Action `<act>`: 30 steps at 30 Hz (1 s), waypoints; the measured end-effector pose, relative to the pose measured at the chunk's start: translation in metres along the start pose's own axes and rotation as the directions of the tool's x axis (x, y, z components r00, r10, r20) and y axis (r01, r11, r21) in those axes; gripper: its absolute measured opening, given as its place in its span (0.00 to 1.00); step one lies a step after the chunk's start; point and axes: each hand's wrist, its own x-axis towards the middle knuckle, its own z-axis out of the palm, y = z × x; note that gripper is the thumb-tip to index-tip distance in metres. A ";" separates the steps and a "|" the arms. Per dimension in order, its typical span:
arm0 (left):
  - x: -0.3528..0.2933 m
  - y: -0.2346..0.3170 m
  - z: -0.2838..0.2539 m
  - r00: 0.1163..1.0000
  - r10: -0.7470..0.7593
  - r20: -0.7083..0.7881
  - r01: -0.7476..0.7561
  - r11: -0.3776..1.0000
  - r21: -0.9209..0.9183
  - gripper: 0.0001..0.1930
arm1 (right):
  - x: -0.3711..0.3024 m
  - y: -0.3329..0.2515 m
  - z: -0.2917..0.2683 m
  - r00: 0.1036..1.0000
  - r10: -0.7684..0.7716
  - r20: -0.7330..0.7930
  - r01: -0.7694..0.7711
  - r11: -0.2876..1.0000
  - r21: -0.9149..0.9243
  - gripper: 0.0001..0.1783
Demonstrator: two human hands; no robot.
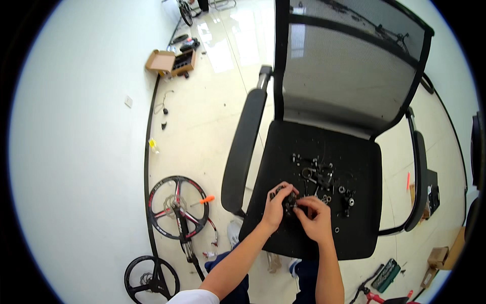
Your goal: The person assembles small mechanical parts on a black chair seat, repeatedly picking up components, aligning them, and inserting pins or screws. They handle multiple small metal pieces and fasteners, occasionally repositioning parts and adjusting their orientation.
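Over the front left of the chair seat [360,237], the left hand [274,211] curls around a small black part [289,207]; the right hand [317,221] pinches its right side. It sits between the 2 hands, long axis unclear.

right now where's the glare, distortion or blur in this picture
Head view: bright reflections on the floor, upper middle; head view: the dark skirting bows at left, corners fall black; head view: the dark part at the left hand lacks clear detail.
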 end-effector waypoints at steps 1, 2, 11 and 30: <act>-0.002 -0.001 -0.003 1.000 -0.003 0.013 0.003 1.000 0.007 0.16 | 0.000 -0.001 0.002 1.000 -0.003 0.012 0.003 1.000 0.006 0.10; -0.002 0.002 -0.006 0.998 -0.065 0.027 0.066 0.998 -0.025 0.17 | 0.002 -0.002 0.005 1.000 -0.005 0.023 0.004 1.000 0.012 0.10; -0.001 -0.006 0.002 1.000 0.028 0.014 -0.030 0.992 0.121 0.27 | 0.001 0.004 -0.008 0.999 -0.024 0.041 0.024 1.000 -0.009 0.12; -0.004 -0.004 0.001 0.999 -0.047 -0.023 0.050 0.981 0.187 0.29 | 0.000 0.002 -0.013 0.983 0.159 0.094 -0.164 0.985 0.048 0.09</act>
